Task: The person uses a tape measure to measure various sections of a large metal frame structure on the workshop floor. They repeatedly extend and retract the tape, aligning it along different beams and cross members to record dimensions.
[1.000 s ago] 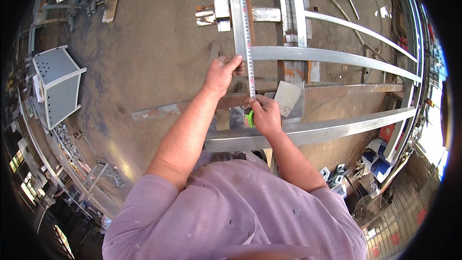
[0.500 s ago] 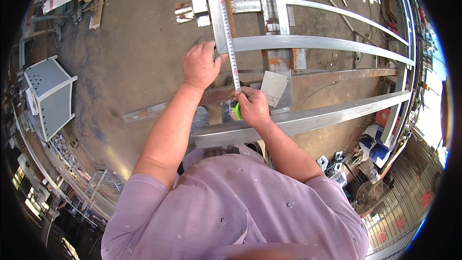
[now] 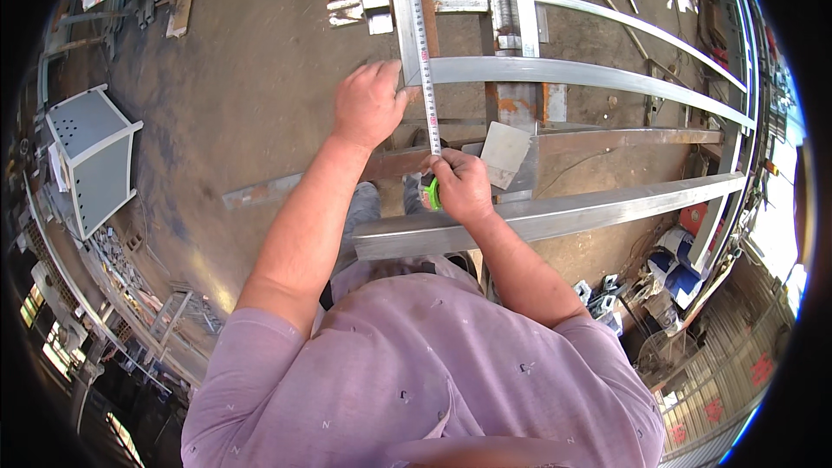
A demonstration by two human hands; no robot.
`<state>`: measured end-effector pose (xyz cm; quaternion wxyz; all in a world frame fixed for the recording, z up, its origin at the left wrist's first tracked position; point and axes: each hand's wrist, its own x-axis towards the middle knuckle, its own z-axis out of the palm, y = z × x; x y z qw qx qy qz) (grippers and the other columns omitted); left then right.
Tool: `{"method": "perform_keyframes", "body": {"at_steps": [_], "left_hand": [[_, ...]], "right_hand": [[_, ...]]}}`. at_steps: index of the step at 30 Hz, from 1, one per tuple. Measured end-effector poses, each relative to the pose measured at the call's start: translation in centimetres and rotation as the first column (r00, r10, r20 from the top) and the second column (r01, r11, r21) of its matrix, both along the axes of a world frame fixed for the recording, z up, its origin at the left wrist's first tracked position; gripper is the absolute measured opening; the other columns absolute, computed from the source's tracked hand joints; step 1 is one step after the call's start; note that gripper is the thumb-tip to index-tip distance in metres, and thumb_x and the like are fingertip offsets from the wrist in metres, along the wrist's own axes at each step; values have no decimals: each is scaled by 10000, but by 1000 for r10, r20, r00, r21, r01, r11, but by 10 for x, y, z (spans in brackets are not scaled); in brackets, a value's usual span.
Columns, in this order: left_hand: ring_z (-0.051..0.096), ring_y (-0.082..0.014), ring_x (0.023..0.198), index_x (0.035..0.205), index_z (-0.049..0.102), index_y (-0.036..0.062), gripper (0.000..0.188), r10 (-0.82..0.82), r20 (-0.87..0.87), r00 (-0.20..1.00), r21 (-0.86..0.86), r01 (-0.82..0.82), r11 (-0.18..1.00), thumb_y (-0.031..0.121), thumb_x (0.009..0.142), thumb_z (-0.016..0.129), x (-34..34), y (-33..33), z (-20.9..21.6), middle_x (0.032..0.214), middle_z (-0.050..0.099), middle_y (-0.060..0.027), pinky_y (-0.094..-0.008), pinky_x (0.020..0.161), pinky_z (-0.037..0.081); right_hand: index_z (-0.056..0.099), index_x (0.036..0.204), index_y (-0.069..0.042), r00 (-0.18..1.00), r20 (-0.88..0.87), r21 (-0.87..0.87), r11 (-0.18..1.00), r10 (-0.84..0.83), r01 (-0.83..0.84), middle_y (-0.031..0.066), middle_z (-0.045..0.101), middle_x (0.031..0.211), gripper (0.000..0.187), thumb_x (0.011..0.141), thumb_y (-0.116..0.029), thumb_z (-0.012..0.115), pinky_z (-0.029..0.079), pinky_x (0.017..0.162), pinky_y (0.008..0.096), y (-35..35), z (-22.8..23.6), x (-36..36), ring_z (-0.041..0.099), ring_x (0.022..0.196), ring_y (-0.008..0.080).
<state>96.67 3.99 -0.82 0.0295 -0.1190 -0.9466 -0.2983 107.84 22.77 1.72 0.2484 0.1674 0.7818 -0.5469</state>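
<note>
My right hand (image 3: 465,184) grips a green tape measure (image 3: 431,191), with the thumb at the mouth where the blade comes out. The pulled-out tape blade (image 3: 423,43) runs away from me along a silver square metal tube (image 3: 404,13) and past its near end. At that near corner, where a crosswise metal tube (image 3: 555,72) joins it, my left hand (image 3: 371,106) is closed on the frame, fingers curled and thumb beside the blade. Another thick metal tube (image 3: 546,218) lies crosswise just in front of my body, under my right forearm.
A pale flat plate (image 3: 506,154) rests right of my right hand. Rusty steel beams (image 3: 624,140) support the frame from below. A grey perforated metal box (image 3: 94,160) stands on the floor at left. Metal scraps and cardboard (image 3: 178,0) lie far left; tools and clamps (image 3: 607,303) lie at right.
The whole view has shifted slightly, so the frame appears a little further right and up. Both hands keep their hold at the corner and on the tape measure.
</note>
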Motion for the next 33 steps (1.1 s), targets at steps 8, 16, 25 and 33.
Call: {"method": "perform_keyframes", "body": {"at_steps": [8,16,25,33], "left_hand": [[729,-384,933,1179,740,24,419,-55,259,964,430,-64,900,206,825,870,-5,-20,-11,1035,761,-177,-450,810,595],[742,-359,929,1162,744,39,355,13,-19,1000,283,-7,959,154,843,846,9,-10,-16,1051,770,-154,-437,793,602],[743,-330,907,1178,747,39,346,75,-141,987,201,-46,978,108,846,817,18,2,-23,1052,771,-131,-413,765,603],[746,-333,921,1200,752,8,358,50,-128,990,182,-26,983,81,855,817,18,0,-22,1068,771,-152,-406,779,606]], "right_hand": [[759,893,9,999,39,-7,1000,20,-20,105,702,730,251,1011,-139,594,525,666,344,-3,-5,3,634,658,180],[756,904,20,997,42,31,998,57,-58,86,699,733,250,1024,-132,597,505,666,324,-8,5,-2,593,660,138],[753,911,29,997,39,-7,998,67,-66,61,689,726,252,1038,-125,599,493,651,307,-9,2,-1,566,672,92],[755,929,34,994,67,-12,996,84,-83,62,698,730,250,1041,-127,600,494,653,301,-12,8,-5,571,671,88]]}}
